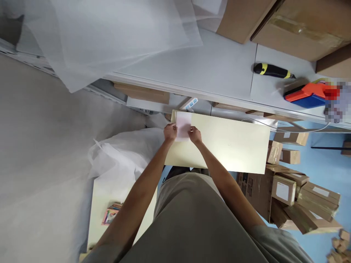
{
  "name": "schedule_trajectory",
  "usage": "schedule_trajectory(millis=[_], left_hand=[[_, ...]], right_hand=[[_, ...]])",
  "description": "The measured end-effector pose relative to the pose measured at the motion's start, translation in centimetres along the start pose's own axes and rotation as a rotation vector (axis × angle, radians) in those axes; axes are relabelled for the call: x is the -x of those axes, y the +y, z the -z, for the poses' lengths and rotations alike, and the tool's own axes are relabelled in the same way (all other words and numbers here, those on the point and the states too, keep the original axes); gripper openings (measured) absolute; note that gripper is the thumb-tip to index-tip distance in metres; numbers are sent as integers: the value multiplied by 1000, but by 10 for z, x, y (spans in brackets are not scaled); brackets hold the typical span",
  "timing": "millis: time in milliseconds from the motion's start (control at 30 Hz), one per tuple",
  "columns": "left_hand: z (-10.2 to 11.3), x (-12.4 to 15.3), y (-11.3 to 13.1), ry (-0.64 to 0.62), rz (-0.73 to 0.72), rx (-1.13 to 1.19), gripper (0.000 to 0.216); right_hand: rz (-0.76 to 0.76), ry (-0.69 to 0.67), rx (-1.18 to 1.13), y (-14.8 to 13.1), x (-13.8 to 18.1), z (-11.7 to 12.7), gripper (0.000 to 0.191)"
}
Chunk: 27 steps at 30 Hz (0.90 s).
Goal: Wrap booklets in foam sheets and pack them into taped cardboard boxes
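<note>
My left hand (170, 132) and my right hand (195, 134) hold a small pale pink sheet of paper (183, 125) between them, each pinching one side edge. The sheet lies against the top left part of a large cream-coloured flat board (233, 144) in front of my body. Both hands have their fingers closed on the sheet's lower part. Just beyond the board runs the edge of a grey-white worktable (214, 69).
On the worktable lie thin white foam sheets (109, 33), a black-and-yellow knife (272, 70), an orange-and-blue tape dispenser (308, 94) and brown cartons (290, 25). Several small cardboard parcels (290, 182) are piled on the blue floor at right. White wrapping (123, 153) and another cream board (115, 193) sit at lower left.
</note>
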<state>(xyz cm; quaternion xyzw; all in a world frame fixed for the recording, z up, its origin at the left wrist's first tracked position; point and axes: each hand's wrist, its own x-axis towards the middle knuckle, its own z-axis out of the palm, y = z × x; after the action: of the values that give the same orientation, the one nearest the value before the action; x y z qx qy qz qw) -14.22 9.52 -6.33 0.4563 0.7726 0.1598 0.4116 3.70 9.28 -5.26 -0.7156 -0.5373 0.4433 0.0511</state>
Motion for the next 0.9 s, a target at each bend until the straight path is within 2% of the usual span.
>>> schedule_trajectory(millis=[133, 367, 500, 667, 900], left_hand=[[-5, -2, -7, -22, 32, 17, 30], [-11, 29, -20, 75, -1, 121, 37], [-17, 51, -26, 52, -40, 241, 42], [-34, 84, -26, -35, -91, 472, 46], [-59, 121, 5, -124, -187, 556, 52]], right_hand=[[14, -27, 10, -1, 0, -4, 36], [65, -65, -48, 23, 25, 12, 31], [99, -49, -116, 45, 48, 34, 23], [129, 0, -199, 80, 82, 68, 15], [129, 65, -354, 137, 121, 113, 23]])
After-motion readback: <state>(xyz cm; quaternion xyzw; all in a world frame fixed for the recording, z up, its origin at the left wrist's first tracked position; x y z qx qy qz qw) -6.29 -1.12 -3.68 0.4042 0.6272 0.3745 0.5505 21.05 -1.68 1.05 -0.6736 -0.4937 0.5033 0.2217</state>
